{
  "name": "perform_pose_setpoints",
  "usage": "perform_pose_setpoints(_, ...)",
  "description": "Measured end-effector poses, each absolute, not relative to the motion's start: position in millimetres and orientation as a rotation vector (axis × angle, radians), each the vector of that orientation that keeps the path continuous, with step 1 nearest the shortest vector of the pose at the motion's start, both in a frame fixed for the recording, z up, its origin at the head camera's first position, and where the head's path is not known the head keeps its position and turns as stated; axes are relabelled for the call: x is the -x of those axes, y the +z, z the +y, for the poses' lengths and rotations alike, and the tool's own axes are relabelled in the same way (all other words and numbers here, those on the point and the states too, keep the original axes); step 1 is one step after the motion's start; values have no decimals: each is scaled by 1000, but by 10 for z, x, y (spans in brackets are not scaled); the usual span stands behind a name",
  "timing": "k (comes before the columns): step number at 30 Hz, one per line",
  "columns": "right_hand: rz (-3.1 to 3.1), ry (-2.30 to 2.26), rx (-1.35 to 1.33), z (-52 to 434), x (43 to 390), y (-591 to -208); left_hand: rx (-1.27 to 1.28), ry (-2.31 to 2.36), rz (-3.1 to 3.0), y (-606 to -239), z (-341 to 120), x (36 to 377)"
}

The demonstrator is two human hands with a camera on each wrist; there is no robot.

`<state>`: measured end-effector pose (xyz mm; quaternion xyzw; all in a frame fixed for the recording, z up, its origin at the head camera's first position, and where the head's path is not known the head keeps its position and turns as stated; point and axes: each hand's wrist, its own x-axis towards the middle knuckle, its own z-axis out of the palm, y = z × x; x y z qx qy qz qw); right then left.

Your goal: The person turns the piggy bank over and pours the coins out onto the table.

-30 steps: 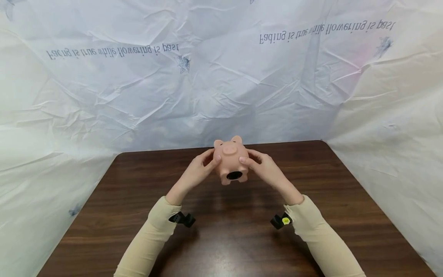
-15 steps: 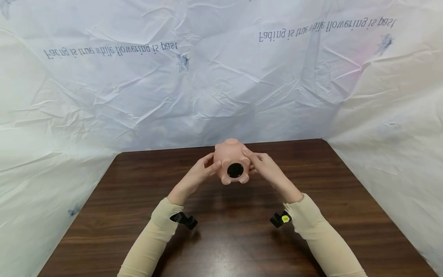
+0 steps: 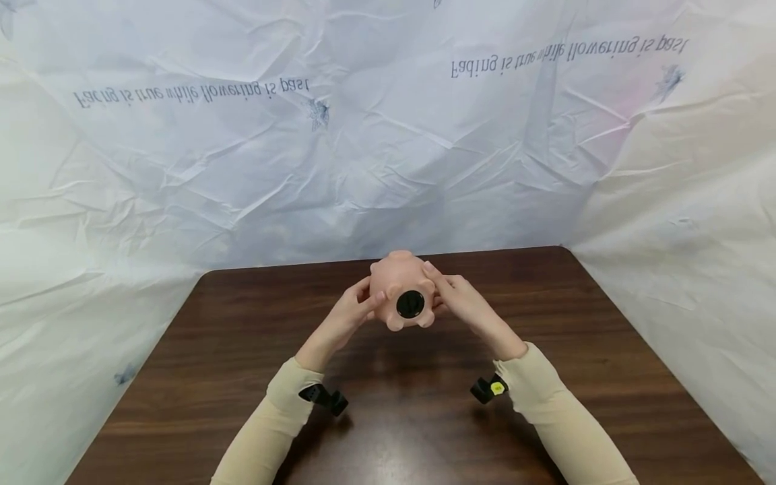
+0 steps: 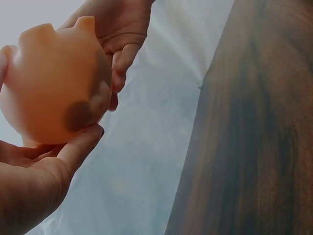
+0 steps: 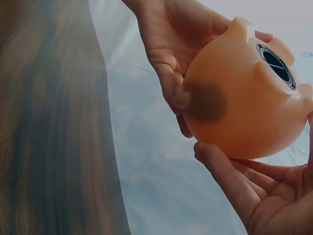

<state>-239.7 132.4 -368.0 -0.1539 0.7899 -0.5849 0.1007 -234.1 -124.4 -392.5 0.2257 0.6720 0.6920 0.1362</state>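
Observation:
A pink piggy bank (image 3: 395,279) is held in the air above the far middle of a dark wooden table (image 3: 230,330). Its underside faces me, showing a round black plug (image 3: 410,304) between its short legs. My left hand (image 3: 350,311) grips its left side with curled fingers and thumb. My right hand (image 3: 456,296) grips its right side, the forefinger lying over the body. In the left wrist view the piggy bank (image 4: 54,83) sits between my left hand (image 4: 44,171) below and the right hand (image 4: 122,29) above. The right wrist view shows the plug (image 5: 276,63) on the piggy bank (image 5: 239,103).
A crinkled white sheet (image 3: 388,135) with printed grey lettering hangs behind the table and drapes down both sides. Black wrist-camera mounts (image 3: 324,399) sit at both beige sleeves. The table's far edge (image 3: 388,259) lies just behind the hands.
The piggy bank has been tipped back: a second ago its snout and ears faced me, now its underside and black plug do. Both hands kept their hold.

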Motion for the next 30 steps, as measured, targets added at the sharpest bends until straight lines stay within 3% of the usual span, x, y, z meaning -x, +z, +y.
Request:
perform_pose_setpoints(19,2969,-1824,729,1425,2068,-3358,-605,2090,1775,-4039,-1274,2391)
perform_pose_setpoints(30,3073,-1668,1114,1233,1932,-3515,-542,2117,1767,-4031,-1295,2413)
